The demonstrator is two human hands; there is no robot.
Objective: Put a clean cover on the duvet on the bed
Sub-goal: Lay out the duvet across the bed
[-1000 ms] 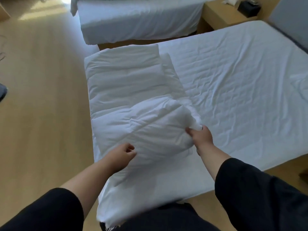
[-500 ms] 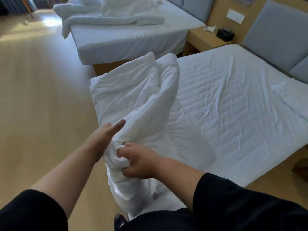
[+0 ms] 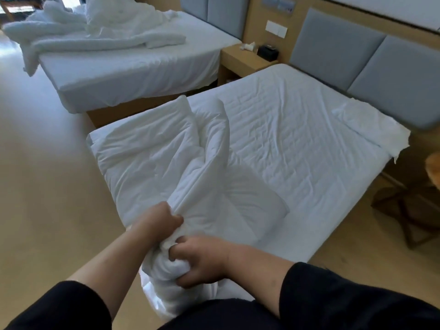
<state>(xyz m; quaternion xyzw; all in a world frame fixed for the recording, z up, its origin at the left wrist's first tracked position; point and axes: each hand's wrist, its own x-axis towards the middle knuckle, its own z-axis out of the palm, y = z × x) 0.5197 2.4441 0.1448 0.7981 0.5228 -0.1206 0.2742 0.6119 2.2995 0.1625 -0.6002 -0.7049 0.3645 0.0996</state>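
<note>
A folded white duvet [image 3: 152, 153] lies on the near-left corner of the bed [image 3: 297, 144], its near end bunched and pulled toward me. My left hand [image 3: 159, 222] grips a fold of the duvet from above. Just below and to the right, my right hand [image 3: 200, 260] clutches the bunched near end, fingers curled into the cloth. A flat white folded cloth [image 3: 371, 125] lies at the bed's far right corner by the grey headboard [image 3: 345, 51]; I cannot tell if it is the cover.
A second bed [image 3: 142, 67] stands beyond, with a crumpled white duvet [image 3: 90, 32] heaped on it. Between the beds is a wooden nightstand [image 3: 240, 60] carrying a black box [image 3: 267, 52]. Wooden floor [image 3: 42, 163] runs along the left; a dark folding rack [image 3: 409, 210] stands at the right.
Both hands gathered the duvet's near end, raised it and bunched it together. My left hand went from fingers extended to gripping the fold. The raised duvet has since sunk lower; the view tilted up.
</note>
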